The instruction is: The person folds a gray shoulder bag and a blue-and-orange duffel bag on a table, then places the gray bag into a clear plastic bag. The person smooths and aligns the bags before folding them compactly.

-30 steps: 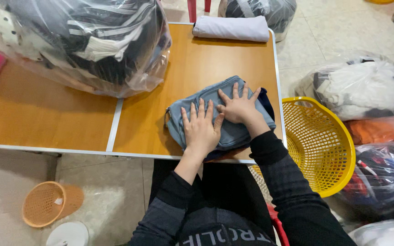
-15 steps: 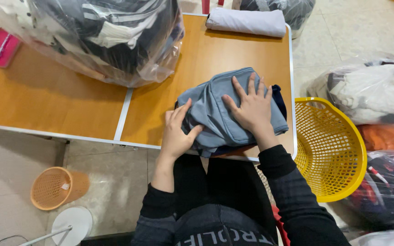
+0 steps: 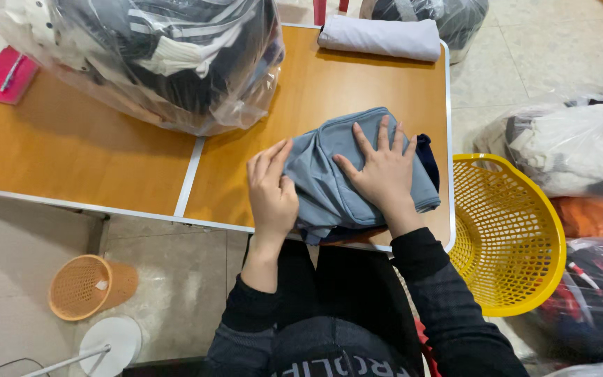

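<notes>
Two bare hands rest on a folded grey-blue garment [image 3: 357, 174] near the front right corner of the wooden table [image 3: 106, 153]. Head view: the right hand [image 3: 384, 174] lies flat on top of the garment, fingers spread wide, gripping nothing. The left hand [image 3: 271, 192] sits at the garment's left edge, fingers together and extended, touching the cloth without closing on it. Behind the garment, at the table's far edge, lies a rolled pale cloth [image 3: 380, 37]. Left of the garment stands a large clear bag of clothes [image 3: 148, 59]. Right of the table, on the floor, stands a yellow basket [image 3: 518, 237]; a small orange basket [image 3: 91, 286] stands below the table's front edge.
</notes>
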